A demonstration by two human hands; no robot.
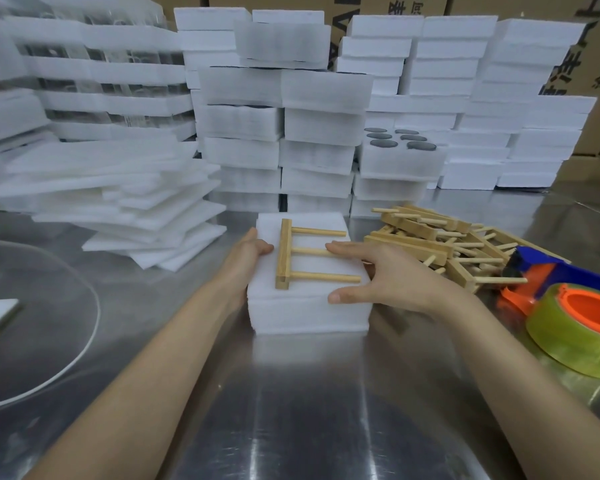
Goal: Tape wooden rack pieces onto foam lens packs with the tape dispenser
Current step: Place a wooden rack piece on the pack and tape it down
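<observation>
Steel tabletop (309, 410) runs bare and open along the near side. Far cartons (589, 46) bear large black characters, cut off and unreadable. At mid-table sits a foam lens pack (309, 313) with a wooden rack piece (284, 254) flat on top, its bar left and its dowels pointing right. The left hand (253, 251) lies against the pack's left side, thumb resting on the top edge. The right hand (378, 275) is spread, fingers straight, forefinger on the middle dowel. Just right lie a pile of rack pieces (430, 237) and the tape dispenser (551, 271). Foam stacks (319, 126) crowd the far edge.
</observation>
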